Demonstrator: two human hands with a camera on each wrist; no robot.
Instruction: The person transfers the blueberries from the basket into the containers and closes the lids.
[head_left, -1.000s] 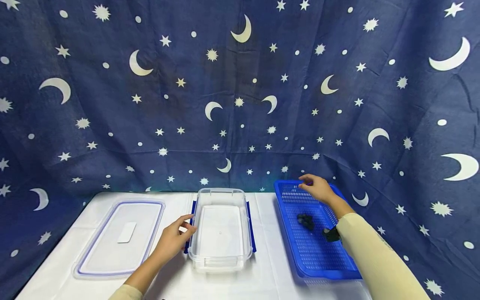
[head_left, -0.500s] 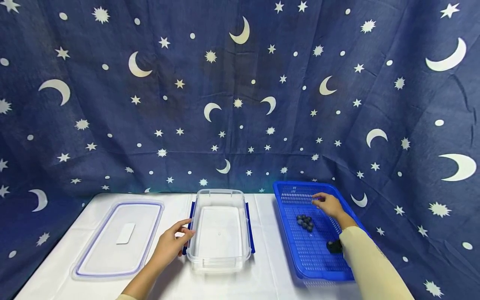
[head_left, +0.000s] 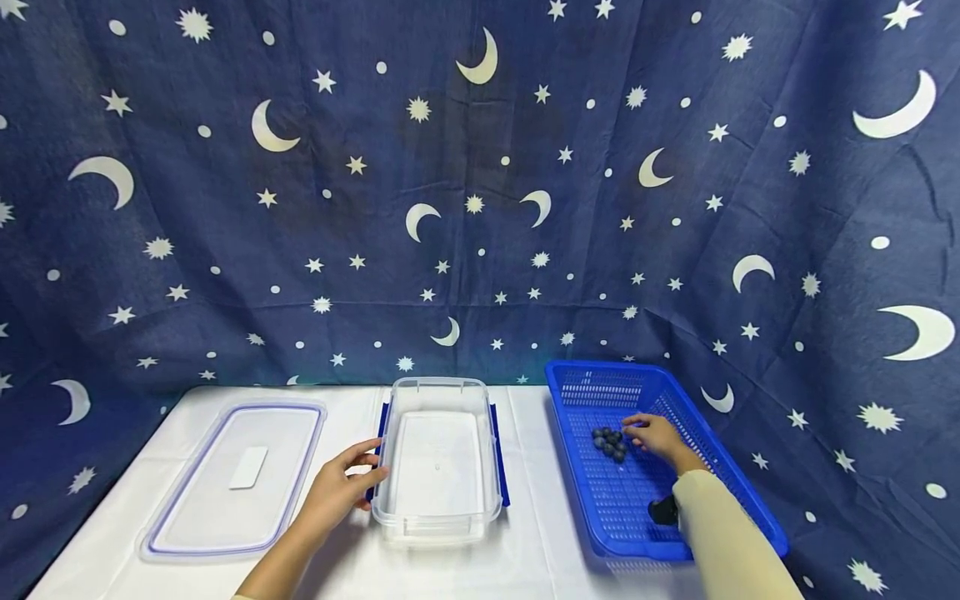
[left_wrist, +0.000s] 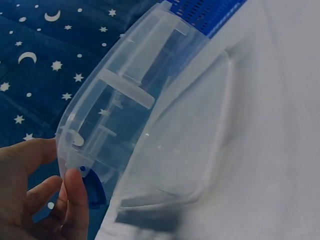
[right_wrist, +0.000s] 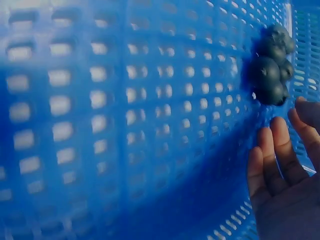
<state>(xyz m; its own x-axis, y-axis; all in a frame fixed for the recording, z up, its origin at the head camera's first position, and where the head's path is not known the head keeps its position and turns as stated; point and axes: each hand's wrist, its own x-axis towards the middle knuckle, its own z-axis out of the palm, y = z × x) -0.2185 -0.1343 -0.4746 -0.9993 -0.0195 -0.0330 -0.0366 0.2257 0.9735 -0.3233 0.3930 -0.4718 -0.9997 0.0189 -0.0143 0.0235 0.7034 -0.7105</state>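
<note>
A small cluster of blueberries (head_left: pixel 609 443) lies on the floor of the blue plastic basket (head_left: pixel 592 523) at the right. My right hand (head_left: pixel 654 437) hovers inside the basket just right of the berries, nothing in its loosely bent fingers. In the right wrist view the fingertips (right_wrist: pixel 280 125) are close below the blueberries (right_wrist: pixel 267 75); whether they touch cannot be told. My left hand (head_left: pixel 339 486) is at the left side of a clear plastic box (head_left: pixel 437 527), its thumb and index fingertips touching the rim. A blue latch (left_wrist: pixel 93 189) hangs beside that thumb.
A clear lid (head_left: pixel 210 521) with a bluish-purple seal and a white label lies left of the box on the white-covered table (head_left: pixel 536 533). Behind the table hangs a dark blue curtain (head_left: pixel 360 217) with moons and stars.
My right hand has come down from above the basket's far end to beside the blueberries, which are now in fuller view. The left hand stays at the box rim.
</note>
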